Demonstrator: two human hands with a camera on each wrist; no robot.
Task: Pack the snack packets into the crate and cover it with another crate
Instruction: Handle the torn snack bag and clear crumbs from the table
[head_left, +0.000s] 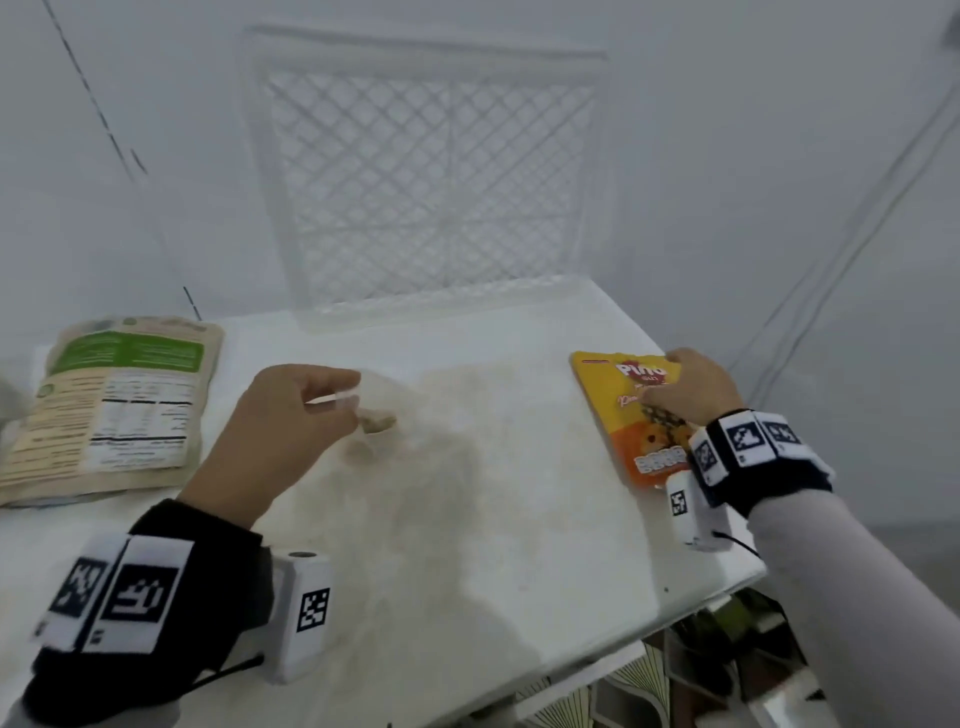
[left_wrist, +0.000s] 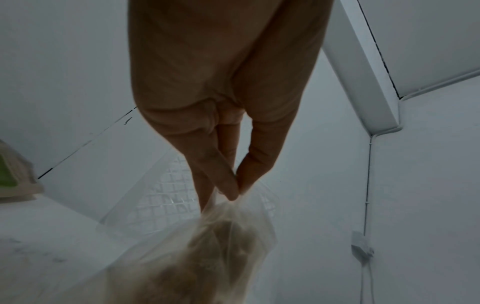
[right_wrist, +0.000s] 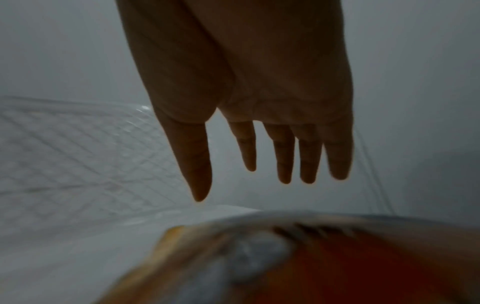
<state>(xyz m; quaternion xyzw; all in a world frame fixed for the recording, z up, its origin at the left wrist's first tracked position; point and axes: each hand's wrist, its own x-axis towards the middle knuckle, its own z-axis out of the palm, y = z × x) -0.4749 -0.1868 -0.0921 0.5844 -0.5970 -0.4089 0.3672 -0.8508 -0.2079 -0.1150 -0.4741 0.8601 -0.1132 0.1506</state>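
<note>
Your left hand (head_left: 291, 415) pinches a clear snack bag (left_wrist: 207, 246) in front of the crate (head_left: 431, 182) on the worktop (head_left: 519, 519). Your right hand (head_left: 691, 387), fingers (right_wrist: 285, 154) straight, hovers over the orange packet (head_left: 628, 415), right of the crate.

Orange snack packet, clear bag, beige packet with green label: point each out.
orange snack packet (head_left: 631, 410), head view, upper printed face.
clear bag (left_wrist: 223, 232), left wrist view, bunched plastic below the pinch.
beige packet (head_left: 111, 405), head view, middle of label side.
</note>
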